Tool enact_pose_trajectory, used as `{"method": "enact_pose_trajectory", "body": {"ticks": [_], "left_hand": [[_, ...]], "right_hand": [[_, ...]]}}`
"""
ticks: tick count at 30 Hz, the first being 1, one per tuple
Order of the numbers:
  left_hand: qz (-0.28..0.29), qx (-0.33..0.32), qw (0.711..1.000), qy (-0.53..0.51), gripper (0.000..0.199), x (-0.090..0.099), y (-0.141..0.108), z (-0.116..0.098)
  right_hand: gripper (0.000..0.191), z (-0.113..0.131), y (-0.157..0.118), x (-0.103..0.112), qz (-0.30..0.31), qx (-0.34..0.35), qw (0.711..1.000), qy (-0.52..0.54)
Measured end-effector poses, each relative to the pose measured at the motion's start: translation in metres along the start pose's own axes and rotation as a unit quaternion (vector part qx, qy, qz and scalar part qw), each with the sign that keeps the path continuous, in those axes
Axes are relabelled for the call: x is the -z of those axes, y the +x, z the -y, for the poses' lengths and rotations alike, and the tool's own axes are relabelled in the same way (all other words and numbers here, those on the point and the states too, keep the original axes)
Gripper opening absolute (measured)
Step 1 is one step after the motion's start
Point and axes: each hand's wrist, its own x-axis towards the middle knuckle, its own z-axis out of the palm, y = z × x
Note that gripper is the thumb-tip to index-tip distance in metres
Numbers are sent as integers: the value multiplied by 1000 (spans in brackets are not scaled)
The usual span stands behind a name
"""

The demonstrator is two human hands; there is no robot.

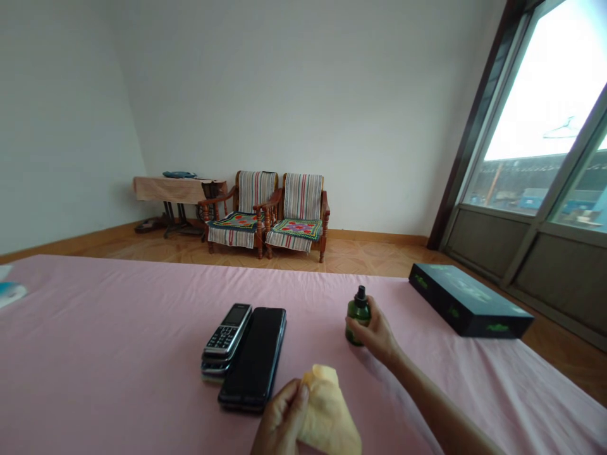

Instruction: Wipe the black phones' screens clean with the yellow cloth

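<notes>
My right hand (374, 332) grips a dark green spray bottle (359, 314) with a black nozzle, its base on or just above the pink bedsheet (118, 341). My left hand (282, 420), at the bottom edge of the view, holds a crumpled pale yellow cloth (327, 411). Just beyond that hand lies a black smartphone (253, 357). Beside it, a silver-and-black keypad phone (228, 332) rests on another dark phone (213, 370), and the smartphone appears to have a second device under it.
A flat black box (469, 302) with green print lies on the sheet to the right. A pale object (7, 292) sits at the far left edge. Beyond the sheet are a tiled floor, two wooden armchairs (268, 212) with striped covers, a small covered table (175, 189), and a large window (535, 139).
</notes>
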Motion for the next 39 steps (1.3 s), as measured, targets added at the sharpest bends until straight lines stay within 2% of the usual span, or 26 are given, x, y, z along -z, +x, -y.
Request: {"method": "enact_pose_trajectory", "body": {"ticks": [2, 4, 7, 10, 15, 18, 22, 24, 26, 29, 32, 39], "left_hand": [[-15, -5, 1000, 7, 42, 1, 2, 6], [-11, -2, 1000, 13, 45, 2, 3, 11], [12, -5, 1000, 18, 46, 0, 4, 13], [14, -7, 1000, 10, 47, -5, 2, 7], [54, 17, 998, 24, 47, -27, 5, -10], [64, -13, 996, 56, 41, -45, 27, -21], [106, 7, 990, 90, 29, -62, 72, -32], [127, 22, 987, 98, 20, -67, 90, -32], [135, 29, 986, 93, 21, -69, 101, -27], [130, 29, 989, 70, 27, -70, 109, -14], [101, 15, 994, 43, 27, -70, 115, -4], [40, -11, 999, 13, 27, -67, 122, -7]], "right_hand": [[34, 9, -22, 10, 8, -1, 1000, -6], [49, 15, -42, 17, 9, -5, 999, -30], [60, 19, -62, 22, -45, 39, 994, -91], [65, 18, -67, 21, -106, 88, 983, -120], [73, 14, -68, 22, -120, 96, 982, -112], [68, 12, -72, 25, -117, 118, 976, -141], [63, 13, -78, 26, -100, 164, 964, -186], [62, 14, -79, 26, -91, 186, 958, -200], [62, 13, -79, 24, -95, 198, 953, -207], [60, 10, -79, 22, -102, 207, 949, -217], [60, 8, -78, 20, -99, 208, 946, -227], [56, 13, -77, 20, -103, 194, 948, -229]]}}
